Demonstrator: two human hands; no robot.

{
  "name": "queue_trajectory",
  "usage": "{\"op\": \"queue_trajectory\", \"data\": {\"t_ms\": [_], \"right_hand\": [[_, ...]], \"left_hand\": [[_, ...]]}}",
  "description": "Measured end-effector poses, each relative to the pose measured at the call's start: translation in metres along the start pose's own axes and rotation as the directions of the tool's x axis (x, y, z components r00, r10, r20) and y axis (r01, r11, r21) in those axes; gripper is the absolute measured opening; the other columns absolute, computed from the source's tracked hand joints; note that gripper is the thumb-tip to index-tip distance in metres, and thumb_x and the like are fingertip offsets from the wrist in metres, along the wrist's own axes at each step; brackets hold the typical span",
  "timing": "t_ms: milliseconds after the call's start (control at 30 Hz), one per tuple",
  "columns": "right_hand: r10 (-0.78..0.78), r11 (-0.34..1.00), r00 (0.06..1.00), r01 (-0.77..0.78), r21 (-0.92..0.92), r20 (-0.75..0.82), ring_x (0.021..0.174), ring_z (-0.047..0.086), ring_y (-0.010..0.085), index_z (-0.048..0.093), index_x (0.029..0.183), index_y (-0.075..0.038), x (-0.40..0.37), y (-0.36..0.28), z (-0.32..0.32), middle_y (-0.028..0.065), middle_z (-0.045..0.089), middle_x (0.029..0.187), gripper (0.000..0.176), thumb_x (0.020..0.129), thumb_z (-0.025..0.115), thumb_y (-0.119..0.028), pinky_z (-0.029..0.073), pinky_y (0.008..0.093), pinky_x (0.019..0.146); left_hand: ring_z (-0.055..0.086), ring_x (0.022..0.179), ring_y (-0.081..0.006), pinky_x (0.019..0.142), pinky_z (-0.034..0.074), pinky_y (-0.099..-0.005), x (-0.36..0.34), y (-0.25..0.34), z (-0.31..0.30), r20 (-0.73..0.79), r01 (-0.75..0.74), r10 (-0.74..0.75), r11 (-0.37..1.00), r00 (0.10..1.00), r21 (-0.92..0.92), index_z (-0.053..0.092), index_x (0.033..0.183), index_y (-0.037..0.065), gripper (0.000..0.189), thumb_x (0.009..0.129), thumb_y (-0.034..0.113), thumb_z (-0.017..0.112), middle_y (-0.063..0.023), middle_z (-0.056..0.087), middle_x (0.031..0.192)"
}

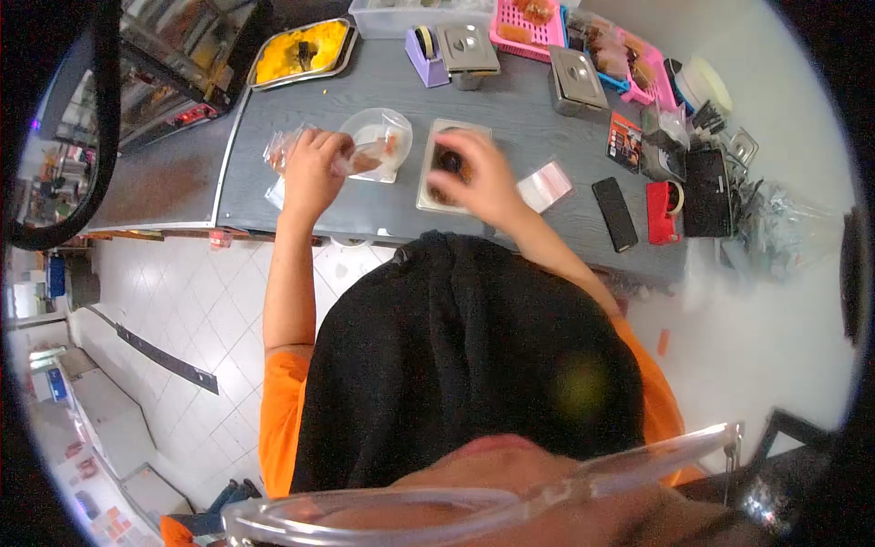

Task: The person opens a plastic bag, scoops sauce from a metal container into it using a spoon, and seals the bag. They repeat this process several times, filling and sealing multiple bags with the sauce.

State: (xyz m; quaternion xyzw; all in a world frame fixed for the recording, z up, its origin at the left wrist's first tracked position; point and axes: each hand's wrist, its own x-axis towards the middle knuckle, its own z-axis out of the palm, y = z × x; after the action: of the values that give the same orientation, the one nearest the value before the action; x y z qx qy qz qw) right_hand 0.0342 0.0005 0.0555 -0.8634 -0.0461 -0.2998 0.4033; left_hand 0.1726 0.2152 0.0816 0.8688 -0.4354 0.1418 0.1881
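Note:
My left hand [314,173] is closed around the neck of a small clear plastic bag [366,160] with orange-brown contents, its filled end pointing right. That bag overlaps a clear round bowl [401,128], which sits on a white square base [386,176]. More clear plastic bags [279,150] lie beside my left hand. My right hand [483,178], slightly blurred, is over a pale rectangular container [428,196] with dark brown contents. Its thumb and fingers are apart, on either side of a dark round thing [449,162] whose kind I cannot tell.
A pack of clear bags [547,187], black phone [615,214] and red tape dispenser [664,217] lie rightward. Along the back stand a tray of yellow food [303,53], purple tape dispenser [427,59], lidded steel containers [468,50] and pink basket [524,46].

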Motion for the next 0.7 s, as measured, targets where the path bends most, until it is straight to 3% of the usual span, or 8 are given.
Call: {"op": "queue_trajectory", "data": {"t_ms": [133, 167, 233, 267, 333, 433, 533, 700], "right_hand": [[0.201, 0.925, 0.964, -0.246, 0.289, 0.175, 0.095, 0.059, 0.0211, 0.062, 0.104, -0.002, 0.022, -0.011, 0.028, 0.0135, 0.062, 0.101, 0.039, 0.072, 0.073, -0.022, 0.046, 0.0332, 0.083], [0.194, 0.927, 0.965, -0.240, 0.289, 0.178, 0.095, 0.059, 0.0211, 0.062, 0.104, -0.002, 0.025, -0.016, 0.023, 0.0135, 0.062, 0.101, 0.039, 0.072, 0.073, -0.022, 0.046, 0.0332, 0.083], [0.306, 0.772, 0.861, -0.475, 0.423, 0.407, 0.082, 0.062, 0.0140, 0.065, 0.096, 0.000, 0.033, -0.026, 0.011, 0.0098, 0.066, 0.091, 0.026, 0.077, 0.070, -0.017, 0.049, 0.0272, 0.074], [0.301, 0.772, 0.859, -0.474, 0.423, 0.414, 0.082, 0.062, 0.0140, 0.065, 0.096, 0.000, 0.033, -0.025, 0.014, 0.0098, 0.066, 0.091, 0.026, 0.077, 0.070, -0.017, 0.049, 0.0272, 0.074], [0.264, 0.711, 0.925, -0.378, 0.593, 0.273, 0.076, 0.061, 0.0103, 0.066, 0.090, 0.001, 0.035, -0.018, 0.019, 0.0055, 0.067, 0.082, 0.016, 0.081, 0.066, -0.012, 0.049, 0.0243, 0.070], [0.217, 0.732, 0.944, -0.326, 0.599, 0.249, 0.077, 0.060, 0.0092, 0.065, 0.092, 0.001, 0.043, -0.017, 0.019, 0.0045, 0.066, 0.084, 0.016, 0.082, 0.065, -0.012, 0.048, 0.0241, 0.070], [0.184, 0.695, 0.964, -0.264, 0.668, 0.190, 0.075, 0.058, 0.0081, 0.065, 0.094, 0.000, 0.050, -0.017, 0.025, 0.0028, 0.065, 0.082, 0.015, 0.084, 0.063, -0.011, 0.048, 0.0232, 0.070], [0.229, 0.628, 0.944, -0.329, 0.706, 0.237, 0.080, 0.056, 0.0086, 0.063, 0.092, 0.003, 0.058, -0.035, 0.015, 0.0029, 0.063, 0.082, 0.017, 0.089, 0.056, -0.013, 0.045, 0.0221, 0.074]], "left_hand": [[0.056, 0.082, -0.0265, 0.069, 0.043, -0.0347, 0.008, 0.035, -0.026, -0.086, -0.088, 0.070, 0.971, 0.994, -0.224, 0.059, 0.085, 0.007, 0.023, 0.065, 0.000, 0.065, -0.0058, 0.062, 0.084], [0.056, 0.082, -0.0265, 0.069, 0.043, -0.0347, 0.008, 0.040, -0.026, -0.092, -0.085, 0.066, 0.972, 0.994, -0.221, 0.059, 0.085, 0.007, 0.023, 0.065, 0.000, 0.065, -0.0058, 0.062, 0.084], [0.058, 0.083, -0.0202, 0.071, 0.043, -0.0293, 0.006, 0.050, -0.025, -0.159, 0.016, -0.090, 0.908, 0.983, -0.418, 0.062, 0.093, 0.006, 0.027, 0.068, 0.005, 0.071, -0.0062, 0.064, 0.084], [0.058, 0.083, -0.0202, 0.071, 0.043, -0.0293, 0.005, 0.054, -0.023, -0.162, 0.022, -0.098, 0.909, 0.982, -0.416, 0.062, 0.093, 0.006, 0.027, 0.068, 0.005, 0.071, -0.0062, 0.064, 0.084], [0.058, 0.082, -0.0134, 0.071, 0.043, -0.0251, 0.004, 0.057, -0.017, -0.151, 0.125, -0.277, 0.768, 0.949, -0.628, 0.064, 0.098, 0.005, 0.028, 0.073, 0.013, 0.073, -0.0045, 0.064, 0.084], [0.053, 0.073, -0.0067, 0.066, 0.042, -0.0210, 0.001, 0.058, -0.016, -0.001, 0.209, -0.301, 0.663, 0.954, -0.719, 0.065, 0.095, 0.003, 0.023, 0.078, 0.016, 0.071, -0.0018, 0.064, 0.079], [0.054, 0.069, -0.0058, 0.065, 0.042, -0.0200, 0.003, 0.056, -0.019, -0.010, 0.248, -0.361, 0.660, 0.932, -0.710, 0.066, 0.092, 0.001, 0.018, 0.082, 0.016, 0.067, -0.0031, 0.065, 0.080], [0.056, 0.071, -0.0066, 0.066, 0.042, -0.0201, 0.008, 0.063, -0.029, -0.074, 0.144, -0.401, 0.487, 0.913, -0.861, 0.064, 0.088, -0.001, 0.015, 0.086, 0.014, 0.061, -0.0029, 0.065, 0.074]]}}
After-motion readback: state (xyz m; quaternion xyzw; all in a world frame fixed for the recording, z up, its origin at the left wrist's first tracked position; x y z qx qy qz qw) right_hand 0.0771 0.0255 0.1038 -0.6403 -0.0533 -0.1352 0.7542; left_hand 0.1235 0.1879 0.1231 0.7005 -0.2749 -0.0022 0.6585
